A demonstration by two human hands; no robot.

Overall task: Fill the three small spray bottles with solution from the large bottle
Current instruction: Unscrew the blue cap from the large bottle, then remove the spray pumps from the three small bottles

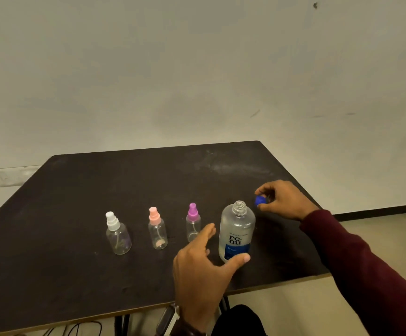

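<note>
Large clear plastic solution bottle (236, 232) looks light, squeezable; grip mid-body. Left hand (203, 267) open beside it, right hand (283, 200) pinching small blue cap (260, 200).

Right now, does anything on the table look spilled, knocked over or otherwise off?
Nothing stands out. The large bottle and the three spray bottles stand upright, and no spill shows. The large bottle's neck is open; its blue cap is in the right hand.
</note>
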